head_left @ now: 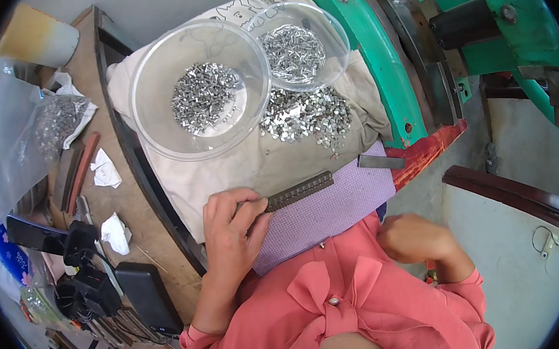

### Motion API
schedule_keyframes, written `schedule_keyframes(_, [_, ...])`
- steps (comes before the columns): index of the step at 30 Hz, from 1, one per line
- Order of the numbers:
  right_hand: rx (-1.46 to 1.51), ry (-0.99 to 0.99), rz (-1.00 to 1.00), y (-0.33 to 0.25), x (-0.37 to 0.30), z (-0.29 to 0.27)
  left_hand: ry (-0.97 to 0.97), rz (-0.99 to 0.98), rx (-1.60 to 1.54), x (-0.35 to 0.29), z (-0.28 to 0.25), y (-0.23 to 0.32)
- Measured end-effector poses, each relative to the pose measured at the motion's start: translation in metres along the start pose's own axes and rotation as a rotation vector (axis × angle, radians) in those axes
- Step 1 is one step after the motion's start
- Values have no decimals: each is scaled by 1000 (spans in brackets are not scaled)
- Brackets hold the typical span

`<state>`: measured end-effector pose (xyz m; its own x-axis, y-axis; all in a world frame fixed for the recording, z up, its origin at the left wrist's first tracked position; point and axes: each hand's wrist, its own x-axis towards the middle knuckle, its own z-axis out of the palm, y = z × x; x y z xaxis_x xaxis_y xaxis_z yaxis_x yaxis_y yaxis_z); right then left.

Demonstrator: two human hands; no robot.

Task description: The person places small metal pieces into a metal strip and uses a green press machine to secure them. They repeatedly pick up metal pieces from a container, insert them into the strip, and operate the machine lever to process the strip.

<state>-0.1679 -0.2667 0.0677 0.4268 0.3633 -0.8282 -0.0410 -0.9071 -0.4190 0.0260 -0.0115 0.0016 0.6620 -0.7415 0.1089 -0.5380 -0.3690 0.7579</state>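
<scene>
- While the left hand (236, 226) grips the near left end of a dark notched bar (302, 190) between thumb and fingers, the bar slants up to the right in the middle of the frame.
- The bar lies along the upper edge of a purple cloth (345, 202), where that meets a beige cloth (185, 193).
- At the right of centre, the right hand (416, 237) is curled beside the pink shirt (370, 299); its fingertips are hidden, so I cannot tell whether it holds anything.
- Up and left of the right hand, apart from it, a small flat dark bar (381, 161) lies at the right end of the purple cloth.
- Above the left hand, a large clear tub (155, 122) holds small silvery metal pieces (203, 96).
- Touching its right side in the frame, a smaller clear bowl (339, 39) holds thin metal pins (294, 52).
- Just below that bowl, a loose pile of shiny bits (307, 115) spreads over the beige cloth.
- Green machinery (387, 78) fills the upper right.
- On the wooden table (157, 215) at left are a crumpled tissue (116, 234) and a black box (146, 296).
</scene>
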Motion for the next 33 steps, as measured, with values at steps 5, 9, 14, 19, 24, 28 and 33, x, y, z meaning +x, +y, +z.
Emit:
schedule_keyframes(5, [470,1213,-110,-21,3,-82,17,7,9,-2,3,1])
schedule_keyframes(9, [60,1572,-82,3,48,-139,29,28,15,-2,4,2])
schedule_keyframes(14, [-196,1597,-58,26,91,-185,41,32,29,-4,5,3])
schedule_keyframes(19, [-243,1287,102,32,115,-204,51,49,35,-4,6,2])
schedule_keyframes(24, [-108,1234,50,35,121,-211,58,58,37,-5,7,0])
schedule_keyframes(28, [-53,1252,45,38,126,-212,53,51,29,-4,7,2])
schedule_keyframes(33, [-51,1213,21,39,125,-216,57,36,31,-5,6,1])
